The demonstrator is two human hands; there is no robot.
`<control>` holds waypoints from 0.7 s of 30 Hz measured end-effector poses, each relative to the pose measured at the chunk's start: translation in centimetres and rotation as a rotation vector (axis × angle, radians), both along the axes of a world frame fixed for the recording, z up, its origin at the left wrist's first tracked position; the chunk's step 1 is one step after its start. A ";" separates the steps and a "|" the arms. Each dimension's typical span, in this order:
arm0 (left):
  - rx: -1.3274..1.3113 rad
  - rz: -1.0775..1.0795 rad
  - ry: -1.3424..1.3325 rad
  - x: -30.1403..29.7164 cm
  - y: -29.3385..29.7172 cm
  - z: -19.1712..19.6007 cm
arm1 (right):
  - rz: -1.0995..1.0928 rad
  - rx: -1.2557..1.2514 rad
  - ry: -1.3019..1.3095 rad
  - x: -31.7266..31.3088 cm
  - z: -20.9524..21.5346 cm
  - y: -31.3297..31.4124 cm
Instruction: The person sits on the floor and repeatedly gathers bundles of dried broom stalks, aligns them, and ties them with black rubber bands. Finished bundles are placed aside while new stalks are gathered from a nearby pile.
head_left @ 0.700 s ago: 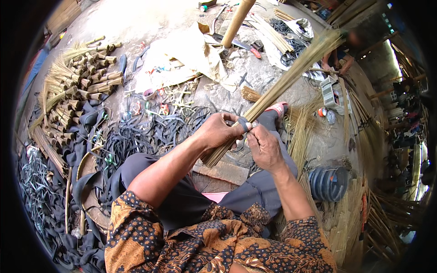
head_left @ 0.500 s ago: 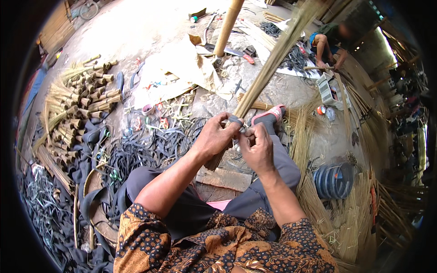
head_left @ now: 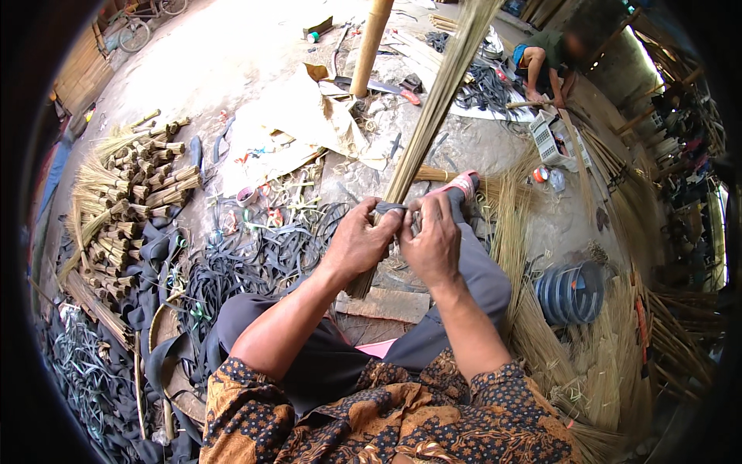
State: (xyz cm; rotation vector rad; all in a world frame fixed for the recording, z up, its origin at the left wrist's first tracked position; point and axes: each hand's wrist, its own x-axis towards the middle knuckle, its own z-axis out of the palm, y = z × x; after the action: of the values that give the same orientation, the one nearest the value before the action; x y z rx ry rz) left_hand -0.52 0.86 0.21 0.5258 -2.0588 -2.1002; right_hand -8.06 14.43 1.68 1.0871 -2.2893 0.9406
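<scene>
A long bundle of thin straw-coloured broom sticks [head_left: 422,127] slants up and away from my lap, its cut end low between my knees. My left hand [head_left: 359,238] is closed round the bundle near that lower end. A dark rubber strip [head_left: 389,207] is wound about the sticks just above my left fingers. With fingers pinched, my right hand [head_left: 434,244] grips the strip on the bundle's right side, close against the left thumb. Below my hands, a wooden board [head_left: 384,305] lies between my legs.
Short tied stick bundles [head_left: 147,182] are heaped at left, beside tangled black rubber strips [head_left: 239,255]. Loose sticks [head_left: 599,363] and a dark blue bucket [head_left: 568,294] stand at right. A bamboo pole [head_left: 372,50] rises ahead. Another person [head_left: 545,66] crouches far right, near a white crate [head_left: 558,141].
The bundle has tipped more upright and my hands have shifted slightly left. My right hand has turned and come up beside the strip. The whole view has shifted a little.
</scene>
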 end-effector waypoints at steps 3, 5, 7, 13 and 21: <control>0.077 -0.048 0.049 -0.1 -0.3 0.5 | 0.057 0.063 0.058 -0.5 0.8 0.8; 0.140 -0.102 0.103 -0.1 -0.5 0.4 | 0.134 0.064 0.077 -0.9 0.7 1.5; 0.126 -0.070 0.211 0.0 0.0 0.2 | 0.204 -0.004 -0.012 -1.1 0.6 2.4; 0.049 0.027 0.337 -0.6 1.4 1.2 | 0.505 -0.270 -1.155 3.0 -0.7 3.0; 0.727 -0.113 0.240 -0.5 0.6 2.8 | 0.581 -0.073 -1.533 6.0 -2.1 4.3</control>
State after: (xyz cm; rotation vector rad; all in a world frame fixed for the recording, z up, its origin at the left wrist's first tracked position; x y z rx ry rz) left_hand -1.02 1.45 3.02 0.2133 -1.1826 -2.7925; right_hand -2.03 18.76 -0.40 1.1611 -2.8706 2.7925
